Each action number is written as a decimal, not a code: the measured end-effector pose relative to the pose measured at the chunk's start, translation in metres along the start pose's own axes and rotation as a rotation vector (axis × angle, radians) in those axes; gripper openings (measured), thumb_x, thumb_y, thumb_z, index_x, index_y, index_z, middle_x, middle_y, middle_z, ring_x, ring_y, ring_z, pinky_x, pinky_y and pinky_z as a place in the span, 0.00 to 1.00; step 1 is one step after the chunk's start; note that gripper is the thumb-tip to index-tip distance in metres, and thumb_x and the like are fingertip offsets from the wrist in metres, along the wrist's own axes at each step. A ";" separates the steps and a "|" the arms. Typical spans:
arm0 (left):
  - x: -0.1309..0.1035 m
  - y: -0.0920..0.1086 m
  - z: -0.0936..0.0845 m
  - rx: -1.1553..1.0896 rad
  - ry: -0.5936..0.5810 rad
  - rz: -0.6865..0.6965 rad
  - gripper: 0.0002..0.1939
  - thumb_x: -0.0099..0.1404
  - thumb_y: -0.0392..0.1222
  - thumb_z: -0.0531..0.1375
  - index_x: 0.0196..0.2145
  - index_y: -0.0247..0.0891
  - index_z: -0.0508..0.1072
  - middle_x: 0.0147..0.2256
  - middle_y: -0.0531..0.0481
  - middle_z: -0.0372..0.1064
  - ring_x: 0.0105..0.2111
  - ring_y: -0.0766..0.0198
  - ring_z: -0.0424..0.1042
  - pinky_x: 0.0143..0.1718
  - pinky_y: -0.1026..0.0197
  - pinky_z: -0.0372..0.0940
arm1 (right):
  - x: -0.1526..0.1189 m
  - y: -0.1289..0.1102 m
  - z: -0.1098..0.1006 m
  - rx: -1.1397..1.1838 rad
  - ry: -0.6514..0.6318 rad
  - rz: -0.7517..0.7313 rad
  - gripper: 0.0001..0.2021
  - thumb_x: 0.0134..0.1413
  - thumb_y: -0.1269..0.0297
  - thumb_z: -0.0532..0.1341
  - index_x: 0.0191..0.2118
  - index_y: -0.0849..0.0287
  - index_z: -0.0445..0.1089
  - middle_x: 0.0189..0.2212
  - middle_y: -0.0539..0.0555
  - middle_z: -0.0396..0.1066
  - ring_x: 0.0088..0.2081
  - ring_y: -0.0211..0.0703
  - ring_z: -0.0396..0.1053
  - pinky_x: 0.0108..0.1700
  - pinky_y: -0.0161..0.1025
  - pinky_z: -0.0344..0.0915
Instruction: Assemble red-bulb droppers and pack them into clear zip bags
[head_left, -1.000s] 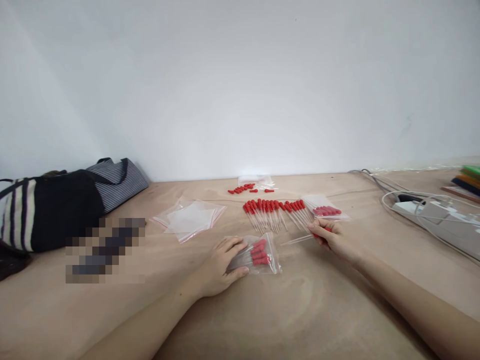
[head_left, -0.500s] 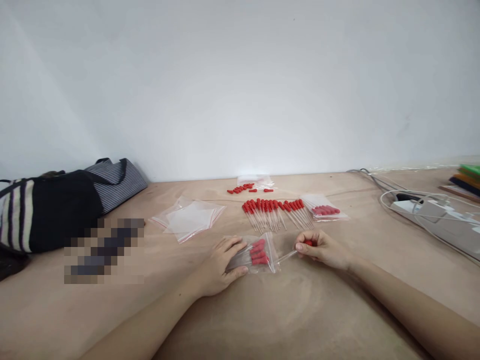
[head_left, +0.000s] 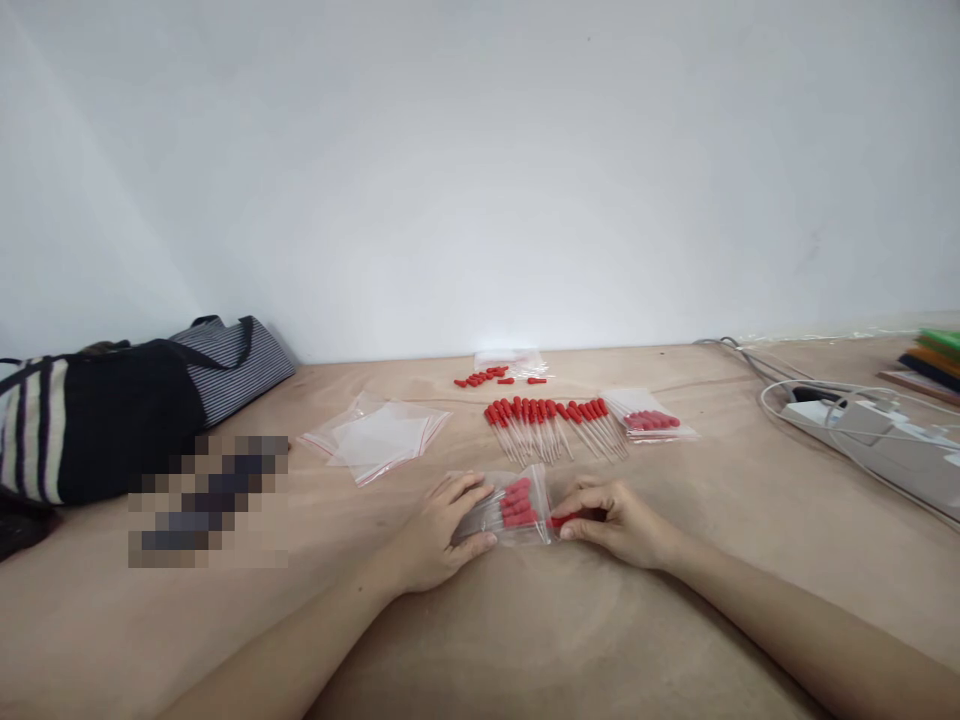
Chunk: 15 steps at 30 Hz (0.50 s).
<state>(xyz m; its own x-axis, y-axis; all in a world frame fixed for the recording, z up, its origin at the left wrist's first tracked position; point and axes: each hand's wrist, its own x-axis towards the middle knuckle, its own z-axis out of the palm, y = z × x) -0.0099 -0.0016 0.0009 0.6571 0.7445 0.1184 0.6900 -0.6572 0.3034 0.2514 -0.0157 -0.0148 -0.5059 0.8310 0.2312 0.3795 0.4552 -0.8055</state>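
My left hand (head_left: 444, 535) rests on the left end of a clear zip bag (head_left: 541, 480), thumb and fingers spread over it. Inside the bag lie several droppers with red bulbs (head_left: 517, 503). At the bag's right-hand mouth, my right hand (head_left: 611, 522) pinches a dropper by its red bulb (head_left: 559, 520); its tube runs left into the bag. Behind the hands several red-topped droppers (head_left: 529, 415) lie in a row. A filled bag (head_left: 652, 422) lies to the right of that row.
Flat clear bags (head_left: 382, 437) lie at left centre. Loose red bulbs (head_left: 480, 378) and clear tubes (head_left: 536, 369) are near the wall. A black bag (head_left: 127, 420) stands left; a white power strip (head_left: 881, 435) with cables lies right.
My right hand has moved left with the dropper, whose tube has slid into the bag. My left hand has stayed in place.
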 end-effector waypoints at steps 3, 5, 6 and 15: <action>0.000 0.001 -0.001 -0.004 -0.009 -0.007 0.25 0.61 0.49 0.53 0.54 0.40 0.58 0.56 0.44 0.53 0.55 0.54 0.53 0.54 0.49 0.53 | 0.001 -0.003 -0.002 -0.117 -0.061 -0.110 0.10 0.52 0.60 0.57 0.38 0.55 0.72 0.30 0.53 0.67 0.34 0.38 0.63 0.36 0.37 0.61; 0.000 0.003 -0.003 -0.010 -0.012 -0.012 0.25 0.61 0.49 0.53 0.54 0.39 0.58 0.55 0.44 0.54 0.55 0.55 0.53 0.54 0.49 0.53 | 0.000 -0.004 -0.005 -0.193 -0.109 -0.172 0.11 0.53 0.64 0.56 0.41 0.55 0.71 0.32 0.53 0.68 0.37 0.40 0.62 0.41 0.40 0.59; 0.000 0.003 -0.003 -0.013 -0.011 -0.013 0.25 0.61 0.49 0.53 0.54 0.39 0.58 0.55 0.44 0.54 0.55 0.55 0.53 0.54 0.49 0.53 | -0.001 -0.005 -0.006 -0.222 -0.121 -0.198 0.11 0.53 0.65 0.56 0.42 0.55 0.70 0.33 0.54 0.68 0.38 0.40 0.62 0.42 0.42 0.58; 0.000 0.004 -0.003 -0.022 0.006 -0.014 0.24 0.61 0.48 0.53 0.54 0.41 0.58 0.55 0.44 0.54 0.54 0.54 0.54 0.54 0.49 0.53 | 0.006 0.005 0.002 -0.253 0.046 -0.337 0.07 0.52 0.62 0.58 0.35 0.54 0.72 0.30 0.52 0.73 0.33 0.39 0.65 0.40 0.42 0.58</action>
<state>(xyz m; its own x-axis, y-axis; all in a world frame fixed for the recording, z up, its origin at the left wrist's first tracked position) -0.0082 -0.0041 0.0045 0.6454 0.7543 0.1201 0.6920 -0.6440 0.3262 0.2483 -0.0092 -0.0187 -0.6012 0.6332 0.4875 0.3802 0.7632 -0.5224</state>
